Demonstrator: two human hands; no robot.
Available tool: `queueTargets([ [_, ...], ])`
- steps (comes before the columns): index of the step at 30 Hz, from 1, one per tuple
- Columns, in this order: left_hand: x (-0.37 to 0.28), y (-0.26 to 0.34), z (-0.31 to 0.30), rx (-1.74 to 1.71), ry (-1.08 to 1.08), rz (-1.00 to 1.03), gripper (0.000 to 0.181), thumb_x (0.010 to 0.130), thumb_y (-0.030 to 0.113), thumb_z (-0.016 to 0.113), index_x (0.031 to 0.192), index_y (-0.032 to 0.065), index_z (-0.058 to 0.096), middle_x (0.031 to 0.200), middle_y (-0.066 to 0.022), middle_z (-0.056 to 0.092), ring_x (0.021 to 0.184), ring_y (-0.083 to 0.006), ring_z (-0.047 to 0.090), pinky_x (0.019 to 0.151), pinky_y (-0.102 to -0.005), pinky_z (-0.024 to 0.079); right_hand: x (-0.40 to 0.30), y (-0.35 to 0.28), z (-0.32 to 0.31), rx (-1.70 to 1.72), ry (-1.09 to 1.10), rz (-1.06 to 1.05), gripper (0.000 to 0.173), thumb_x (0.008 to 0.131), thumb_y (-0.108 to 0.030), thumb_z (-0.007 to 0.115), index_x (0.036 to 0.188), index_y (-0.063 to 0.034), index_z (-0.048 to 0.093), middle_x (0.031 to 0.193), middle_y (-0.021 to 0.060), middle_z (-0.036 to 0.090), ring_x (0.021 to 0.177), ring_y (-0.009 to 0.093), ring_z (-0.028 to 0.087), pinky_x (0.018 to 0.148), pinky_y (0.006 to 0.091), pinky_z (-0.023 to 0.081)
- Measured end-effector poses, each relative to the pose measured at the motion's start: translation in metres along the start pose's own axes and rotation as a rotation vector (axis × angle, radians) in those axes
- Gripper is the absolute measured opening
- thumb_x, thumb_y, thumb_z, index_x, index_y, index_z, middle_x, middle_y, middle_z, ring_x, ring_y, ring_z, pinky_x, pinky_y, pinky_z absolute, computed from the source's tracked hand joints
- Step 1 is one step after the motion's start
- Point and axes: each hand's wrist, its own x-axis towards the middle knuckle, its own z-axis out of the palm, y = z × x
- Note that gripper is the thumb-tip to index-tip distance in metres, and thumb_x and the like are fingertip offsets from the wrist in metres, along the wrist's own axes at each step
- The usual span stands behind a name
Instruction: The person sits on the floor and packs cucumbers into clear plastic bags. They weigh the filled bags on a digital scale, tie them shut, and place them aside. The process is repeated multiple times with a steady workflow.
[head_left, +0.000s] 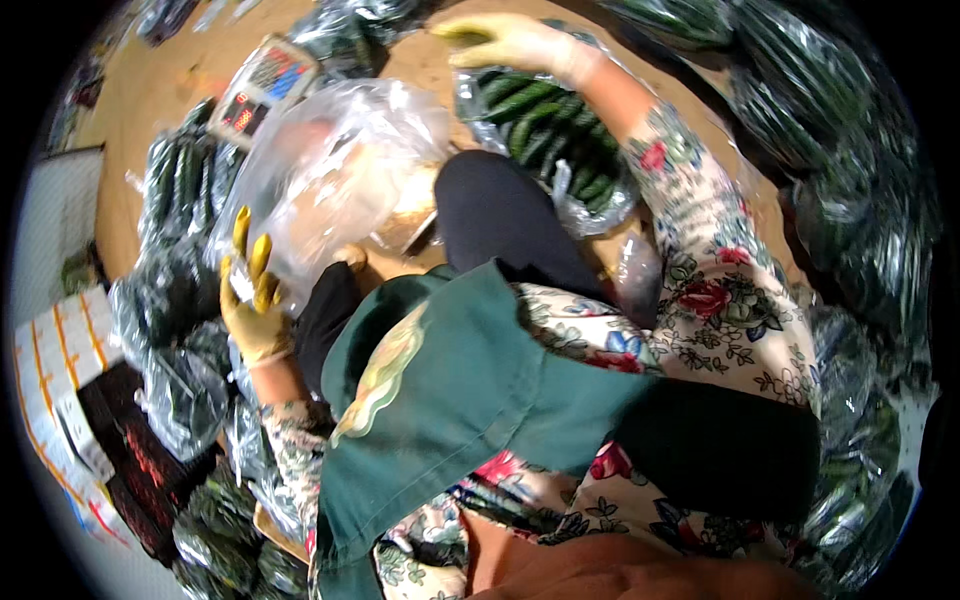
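My left hand (257, 311), in a yellow-coated glove, grips the edge of a large clear plastic bag (330, 150), with some film showing between the bent fingers. The bag is puffed out over the cardboard-coloured surface, and no cucumbers show inside it. My right hand (517, 45), gloved the same way, is stretched out at the top with fingers and thumb apart and nothing between them. Below its wrist lies an open clear bag of dark green cucumbers (544, 127), stacked in rows. My dark-trousered knee (487, 195) stands between the two bags.
A digital scale (262, 90) with lit red digits stands beyond the clear bag. Bagged cucumbers line the left (180, 187) and the right (810, 97). A small plastic packet (637, 274) lies by my right thigh. White sacks with orange stripes (64, 337) are at far left.
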Motion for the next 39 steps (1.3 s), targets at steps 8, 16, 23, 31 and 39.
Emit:
queueTargets([
  [8, 0.004, -0.017, -0.013, -0.072, 0.005, -0.018, 0.088, 0.088, 0.060, 0.054, 0.149, 0.0040, 0.024, 0.126, -0.0137, 0.061, 0.058, -0.0086, 0.035, 0.059, -0.0219, 0.034, -0.354, 0.114, 0.061, 0.363, 0.389, 1.193, 0.040, 0.085, -0.022, 0.066, 0.122, -0.0080, 0.061, 0.104, 0.0082, 0.069, 0.092, 0.019, 0.065, 0.079, 0.0303, 0.051],
  [16, 0.012, -0.010, -0.014, 0.094, 0.491, 0.065, 0.056, 0.093, 0.016, 0.057, 0.145, 0.0051, 0.038, 0.094, -0.0019, 0.061, 0.073, -0.0138, 0.050, 0.078, -0.0277, 0.043, -0.276, 0.088, 0.057, -0.382, 0.052, 1.129, 0.030, 0.079, -0.032, 0.061, 0.092, -0.0055, 0.066, 0.100, 0.0176, 0.067, 0.095, 0.036, 0.064, 0.084, 0.0461, 0.050],
  [23, 0.017, 0.002, -0.031, -0.027, 0.413, 0.087, 0.050, 0.091, 0.012, 0.056, 0.137, -0.0016, 0.045, 0.136, -0.0162, 0.051, 0.126, -0.0319, 0.049, 0.113, -0.0569, 0.027, -0.292, 0.119, 0.050, -0.842, -0.213, 1.236, 0.071, 0.070, -0.038, 0.075, 0.132, -0.0167, 0.049, 0.144, 0.0139, 0.038, 0.135, 0.033, 0.035, 0.105, 0.0639, 0.027],
  [31, 0.021, 0.020, -0.041, 0.292, 0.454, 0.123, 0.050, 0.097, 0.027, 0.051, 0.143, 0.0094, 0.041, 0.142, -0.0038, 0.048, 0.106, -0.0159, 0.058, 0.110, -0.0476, 0.033, -0.421, 0.141, -0.019, -0.751, 0.216, 1.534, 0.031, 0.085, -0.030, 0.060, 0.106, -0.0093, 0.069, 0.110, 0.0148, 0.067, 0.106, 0.033, 0.064, 0.088, 0.0420, 0.052],
  [39, 0.078, 0.029, 0.021, 0.298, 0.228, 0.151, 0.048, 0.101, 0.028, 0.042, 0.144, 0.0070, 0.037, 0.150, -0.0123, 0.037, 0.119, -0.0222, 0.052, 0.111, -0.0441, 0.031, -0.271, 0.091, 0.093, 0.685, 0.480, 1.536, 0.077, 0.078, -0.030, 0.076, 0.139, -0.0016, 0.039, 0.123, 0.0193, 0.059, 0.102, 0.028, 0.063, 0.085, 0.0334, 0.053],
])
